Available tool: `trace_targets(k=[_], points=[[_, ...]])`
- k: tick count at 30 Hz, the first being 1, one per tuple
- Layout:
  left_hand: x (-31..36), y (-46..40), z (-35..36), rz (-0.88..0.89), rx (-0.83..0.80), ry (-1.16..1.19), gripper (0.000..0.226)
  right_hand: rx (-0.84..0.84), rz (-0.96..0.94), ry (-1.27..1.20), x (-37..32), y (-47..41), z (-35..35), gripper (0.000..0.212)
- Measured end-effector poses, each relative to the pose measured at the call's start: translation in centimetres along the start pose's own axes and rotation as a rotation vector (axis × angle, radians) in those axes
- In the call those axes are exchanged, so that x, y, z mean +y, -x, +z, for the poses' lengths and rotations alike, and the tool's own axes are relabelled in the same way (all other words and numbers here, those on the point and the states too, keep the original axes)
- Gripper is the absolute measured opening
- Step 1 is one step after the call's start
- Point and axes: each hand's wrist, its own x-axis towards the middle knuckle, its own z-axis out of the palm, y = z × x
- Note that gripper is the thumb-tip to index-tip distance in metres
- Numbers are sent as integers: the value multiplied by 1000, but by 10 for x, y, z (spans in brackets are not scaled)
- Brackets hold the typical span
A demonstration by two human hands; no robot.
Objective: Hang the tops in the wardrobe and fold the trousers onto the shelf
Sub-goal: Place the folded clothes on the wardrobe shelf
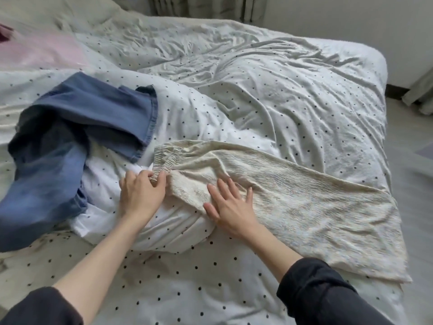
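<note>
Cream textured trousers (304, 198) lie spread on the bed, elastic waistband at the left, legs running to the right front. My left hand (140, 193) pinches the near end of the waistband between thumb and fingers. Flat and with fingers spread, my right hand (230, 205) presses on the trousers just below the waistband. Blue jeans (77, 137) lie crumpled to the left, apart from both hands.
The bed is covered by a rumpled white quilt with black dots (269, 102). A pink cloth (44, 52) lies at the far left by the pillow (46, 15). The bed's right edge drops to a grey floor (417, 172); curtains hang behind.
</note>
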Motion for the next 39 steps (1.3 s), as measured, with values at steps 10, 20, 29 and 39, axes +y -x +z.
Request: trace_targets(k=[10, 20, 29, 39], points=[[17, -12, -16, -485, -323, 770, 32, -76, 1, -55, -9, -3, -14, 54], [55, 4, -46, -532, -200, 1167, 29, 70, 94, -616, 2, 11, -47, 45], [162, 98, -5, 722, -344, 272, 55, 330, 595, -1761, 101, 61, -82, 54], [116, 67, 34, 209, -374, 238, 40, 446, 419, -660, 112, 78, -37, 42]])
